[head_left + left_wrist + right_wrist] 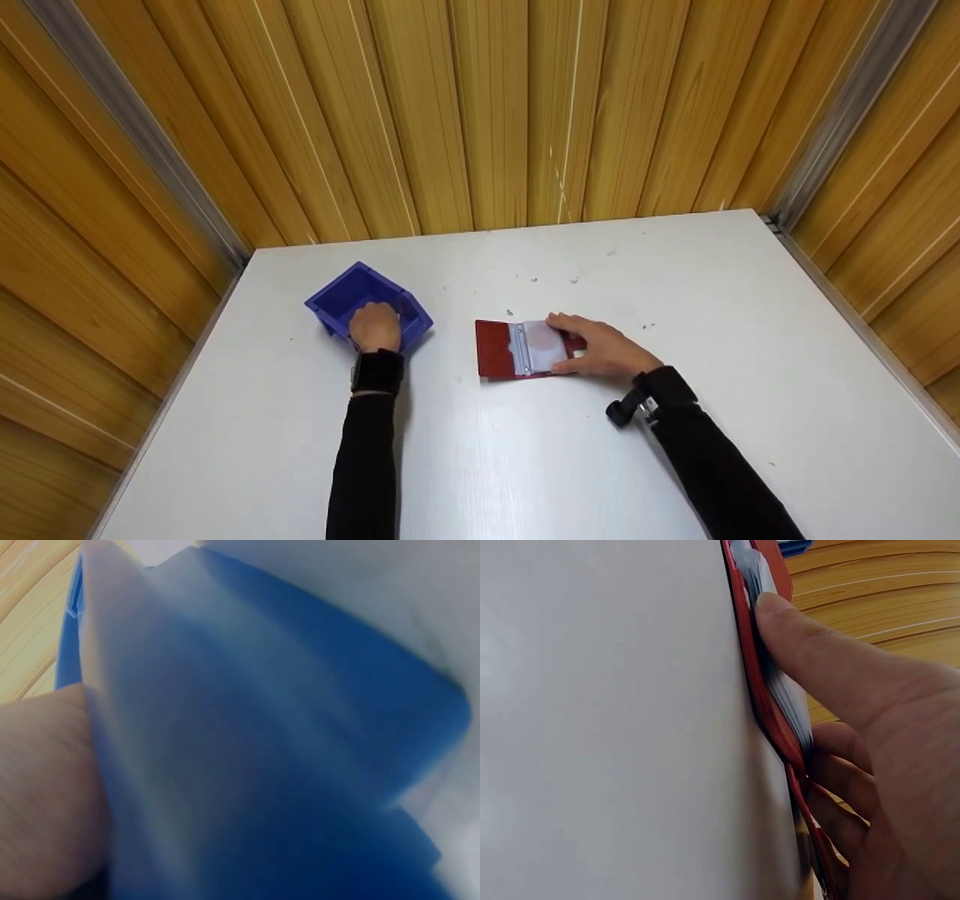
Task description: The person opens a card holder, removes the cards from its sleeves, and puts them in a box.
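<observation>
Card holder (495, 349), red-covered, lies open on the bench (247, 435), about midway between its left and right edges. The right hand (606, 351) grips the right-hand half, thumb at the near side of the clear sleeves (541, 345) and fingers round the far side; this span presumably steadies the holder and keeps the stack from fanning. The blue plastic bin (346, 288) stands toward the bench's far left corner, set askew to the far edge, its mouth upward, apparently for easy access. The left hand (375, 327) reaches inside; its fingers are hidden, so whether they pinch anything cannot be told.
</observation>
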The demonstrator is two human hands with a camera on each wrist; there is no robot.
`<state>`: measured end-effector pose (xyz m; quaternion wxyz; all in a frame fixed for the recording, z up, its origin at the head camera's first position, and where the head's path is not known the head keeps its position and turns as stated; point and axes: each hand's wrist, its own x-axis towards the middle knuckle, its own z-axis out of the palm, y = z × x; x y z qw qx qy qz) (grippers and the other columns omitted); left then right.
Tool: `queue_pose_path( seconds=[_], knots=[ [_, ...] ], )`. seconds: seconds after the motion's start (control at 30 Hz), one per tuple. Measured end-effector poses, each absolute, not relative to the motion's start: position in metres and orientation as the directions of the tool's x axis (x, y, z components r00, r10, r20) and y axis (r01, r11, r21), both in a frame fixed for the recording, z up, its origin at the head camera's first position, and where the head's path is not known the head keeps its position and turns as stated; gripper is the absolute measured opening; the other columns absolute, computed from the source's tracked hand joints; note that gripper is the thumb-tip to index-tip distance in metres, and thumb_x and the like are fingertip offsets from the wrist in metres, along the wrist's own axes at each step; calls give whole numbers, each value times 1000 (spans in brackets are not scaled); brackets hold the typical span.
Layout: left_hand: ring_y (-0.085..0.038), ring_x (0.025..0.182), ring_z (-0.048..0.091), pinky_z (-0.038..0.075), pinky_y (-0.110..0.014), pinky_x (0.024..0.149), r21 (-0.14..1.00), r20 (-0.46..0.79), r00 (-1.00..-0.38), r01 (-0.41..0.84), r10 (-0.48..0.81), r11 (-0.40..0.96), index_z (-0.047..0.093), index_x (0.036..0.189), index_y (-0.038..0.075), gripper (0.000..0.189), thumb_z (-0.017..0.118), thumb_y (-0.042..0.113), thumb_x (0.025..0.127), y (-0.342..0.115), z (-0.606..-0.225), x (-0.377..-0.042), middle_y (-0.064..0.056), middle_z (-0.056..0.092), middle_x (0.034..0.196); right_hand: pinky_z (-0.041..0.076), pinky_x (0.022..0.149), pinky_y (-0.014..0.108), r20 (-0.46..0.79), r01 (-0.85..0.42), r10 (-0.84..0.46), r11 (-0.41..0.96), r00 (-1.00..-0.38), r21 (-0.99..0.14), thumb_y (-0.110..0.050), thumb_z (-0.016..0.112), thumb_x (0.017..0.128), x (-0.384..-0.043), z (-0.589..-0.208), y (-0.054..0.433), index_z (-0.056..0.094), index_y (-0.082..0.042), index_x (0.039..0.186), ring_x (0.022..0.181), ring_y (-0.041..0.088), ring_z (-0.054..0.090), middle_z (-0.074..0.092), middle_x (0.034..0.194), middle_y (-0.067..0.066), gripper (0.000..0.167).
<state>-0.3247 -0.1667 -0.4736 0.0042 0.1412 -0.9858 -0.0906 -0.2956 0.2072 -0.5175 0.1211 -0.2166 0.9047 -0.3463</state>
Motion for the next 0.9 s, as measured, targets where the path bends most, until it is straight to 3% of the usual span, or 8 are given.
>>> queue_pose_path(
  seconds=[0.1,0.3,0.43,0.57,0.7,0.8,0.9],
  knots=[
    [-41,110,71,60,-50,88,196,31,-959,-269,-280,943,75,115,-5,29,55,11,102,-167,-475,-325,-25,73,119,29,124,54,-62,-317,-480,666,-875,-675,-45,84,84,-295,-518,207,43,-20,159,155,33,31,36,167,6,89],
    [-46,96,73,60,-53,82,240,254,-930,-206,-266,949,76,103,-10,20,64,-2,90,-167,-461,-324,-30,74,103,29,125,53,-56,-328,-484,669,-873,-668,-47,84,84,-294,-516,206,45,-20,158,156,31,31,36,167,5,87],
    [-45,92,74,60,-53,80,309,341,-921,-79,-188,948,77,98,-9,16,76,0,85,-150,-438,-316,-28,76,98,28,125,53,-58,-331,-484,676,-873,-658,-48,84,84,-295,-515,207,44,-19,158,156,32,30,35,168,5,88],
    [-38,95,75,60,-47,85,466,232,-962,239,143,852,77,108,-3,32,86,1,78,-119,-429,-305,-21,77,107,27,125,54,-53,-342,-489,679,-870,-650,-49,83,85,-296,-516,208,43,-19,158,156,32,29,35,168,5,89],
    [-31,106,71,57,-43,96,564,24,-862,429,506,706,73,125,2,52,90,3,76,-87,-439,-300,-16,74,122,26,126,53,-46,-347,-490,678,-870,-648,-49,83,84,-297,-517,208,45,-18,157,157,30,28,36,167,3,89],
    [-27,109,67,54,-41,102,495,-43,-792,512,609,702,73,123,3,55,94,9,73,-70,-452,-298,-13,74,119,25,126,52,-40,-361,-503,672,-864,-646,-49,83,85,-298,-517,208,48,-16,156,157,30,28,37,167,3,86],
    [-22,103,65,53,-37,101,417,-68,-781,543,620,729,74,117,4,54,97,10,69,-62,-462,-297,-9,74,112,26,125,53,-30,-376,-516,662,-856,-649,-46,84,85,-298,-515,208,52,-16,153,156,33,28,40,165,5,81]
  ],
)
